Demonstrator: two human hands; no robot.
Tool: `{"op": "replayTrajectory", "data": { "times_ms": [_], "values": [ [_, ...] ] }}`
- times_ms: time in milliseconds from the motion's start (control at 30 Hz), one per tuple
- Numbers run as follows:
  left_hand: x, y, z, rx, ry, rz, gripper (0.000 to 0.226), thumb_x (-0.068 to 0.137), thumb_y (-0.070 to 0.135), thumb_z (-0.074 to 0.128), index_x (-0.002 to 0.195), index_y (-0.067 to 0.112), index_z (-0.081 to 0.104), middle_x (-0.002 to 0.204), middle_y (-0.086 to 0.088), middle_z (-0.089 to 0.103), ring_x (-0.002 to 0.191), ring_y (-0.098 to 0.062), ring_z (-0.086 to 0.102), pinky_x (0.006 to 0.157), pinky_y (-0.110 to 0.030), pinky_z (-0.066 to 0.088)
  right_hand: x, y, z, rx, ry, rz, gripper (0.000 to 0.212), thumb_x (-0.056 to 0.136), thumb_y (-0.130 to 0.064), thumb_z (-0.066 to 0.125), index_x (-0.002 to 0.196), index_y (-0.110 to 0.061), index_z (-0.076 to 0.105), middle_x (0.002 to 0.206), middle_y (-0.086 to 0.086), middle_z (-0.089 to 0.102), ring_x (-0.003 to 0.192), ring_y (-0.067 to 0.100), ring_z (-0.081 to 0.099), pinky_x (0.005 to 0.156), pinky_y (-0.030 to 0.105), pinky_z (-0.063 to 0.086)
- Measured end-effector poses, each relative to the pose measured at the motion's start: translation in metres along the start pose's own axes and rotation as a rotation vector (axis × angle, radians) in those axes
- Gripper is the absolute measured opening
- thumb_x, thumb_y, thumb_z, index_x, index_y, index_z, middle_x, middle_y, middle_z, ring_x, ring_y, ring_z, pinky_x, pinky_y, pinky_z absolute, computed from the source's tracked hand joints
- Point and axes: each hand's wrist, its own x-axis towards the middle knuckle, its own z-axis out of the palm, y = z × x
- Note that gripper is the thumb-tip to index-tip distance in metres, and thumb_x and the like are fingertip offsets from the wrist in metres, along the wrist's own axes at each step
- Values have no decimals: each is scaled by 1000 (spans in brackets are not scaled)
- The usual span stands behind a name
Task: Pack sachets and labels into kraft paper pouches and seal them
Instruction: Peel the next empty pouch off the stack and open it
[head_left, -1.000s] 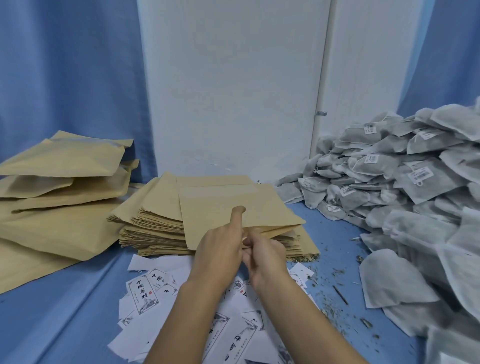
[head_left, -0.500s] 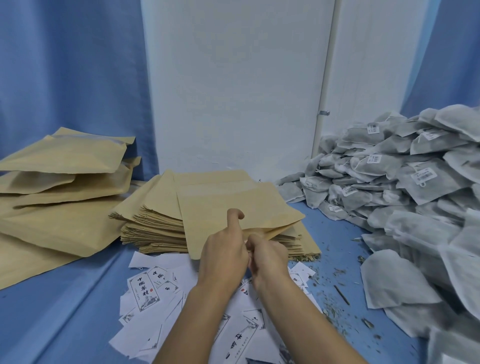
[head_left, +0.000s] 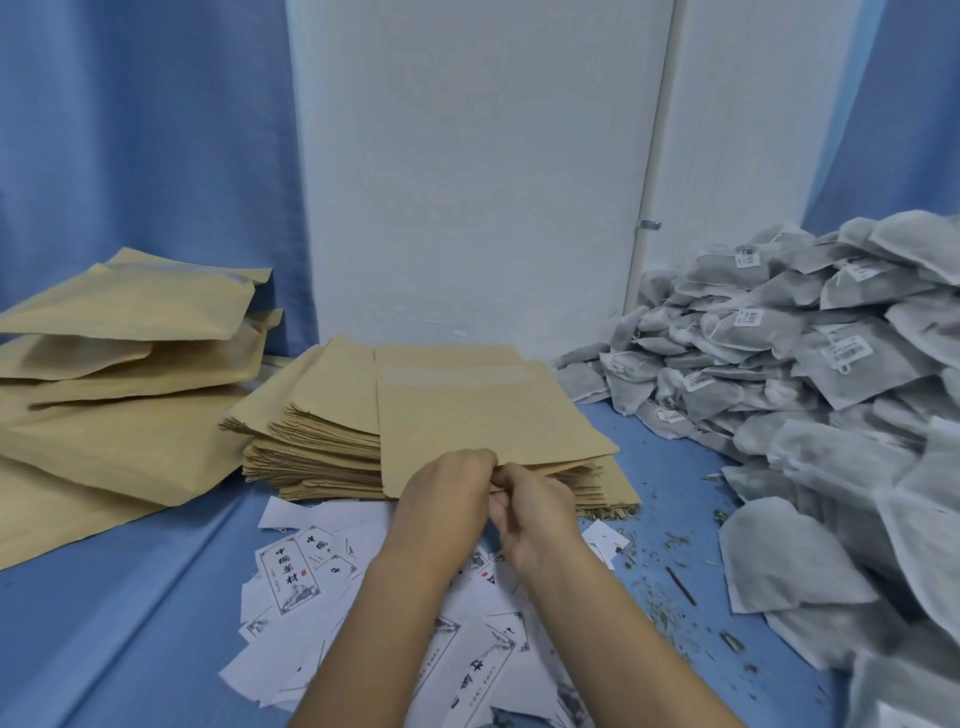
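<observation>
Head view, the only one.

- Blue worktop (head_left: 130, 623), covered with a cloth.
- Stack of flat pouches (head_left: 322, 447) sits mid-worktop toward the far edge, fanned slightly. Probably so that single ones can be peeled off.
- The top pouch (head_left: 483, 410) lies skewed on the stack, its near edge lifted clear of the rest.
- Left hand (head_left: 447, 493) and right hand (head_left: 535, 514) meet at that near edge, touching each other. Fingers of both are curled in and pinch the paper. The fingertips are tucked under, so the exact hold can't be read.
- Judgement: the two hands are working the edge to free or open this pouch. Which one, I cannot tell. A paler band crosses its far end, perhaps the seal strip.
- Labels (head_left: 291, 571) are scattered loose along the near edge, right under the forearms and within easy reach.
- Sachets (head_left: 779, 364) are heaped along the right edge up to the far right corner. That is the right hand's side for grabbing.
- Filled pouches (head_left: 119, 364), plump, are piled at the left edge, apart from the empties. This looks like the finished pile.
- Herb crumbs (head_left: 670, 587) litter the cloth between the labels and the sachets.
- Nothing has been loaded into the held pouch yet.
</observation>
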Motion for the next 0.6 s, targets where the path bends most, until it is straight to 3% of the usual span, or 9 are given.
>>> {"op": "replayTrajectory", "data": {
  "times_ms": [167, 300, 467, 533, 600],
  "values": [
    [-6, 3, 6, 35, 87, -7, 23, 86, 3, 42, 106, 14, 45, 98, -5, 61, 88, -27, 57, 68, -33, 39, -1, 2, -2, -69, 20, -59, 32, 79, 19, 48, 59, -5, 46, 39, 0, 47, 33, 8, 45, 40, 16, 43],
    [-4, 0, 7, -37, 199, -63, 15, 98, 13, 37, 108, 15, 48, 95, -5, 64, 87, -29, 59, 69, -34, 39, -2, 4, -2, -125, 54, -115, 34, 78, 16, 50, 56, -8, 43, 44, 0, 46, 41, 12, 44, 38, 15, 40],
    [-5, -1, 8, 32, 221, -19, 25, 94, 17, 41, 117, 23, 48, 105, 3, 66, 91, -25, 61, 71, -35, 44, 4, 1, -4, 25, -4, 29, 26, 87, 9, 50, 65, -5, 49, 35, -2, 40, 29, 7, 41, 36, 16, 43],
    [-4, -1, 9, 63, 219, 19, 38, 91, 16, 43, 126, 30, 44, 116, 7, 63, 96, -24, 61, 71, -35, 43, 6, 5, -6, 90, -28, 103, 14, 92, -3, 54, 78, -5, 57, 48, 4, 55, 43, 11, 56, 42, 20, 52],
    [-7, -7, 7, 68, 261, 40, 48, 87, 10, 46, 130, 31, 45, 124, 9, 60, 99, -25, 61, 72, -34, 43, 10, 6, -8, 107, -23, 139, 16, 97, -18, 54, 95, -4, 59, 76, 14, 66, 66, 19, 65, 49, 24, 57]
  ]
}}
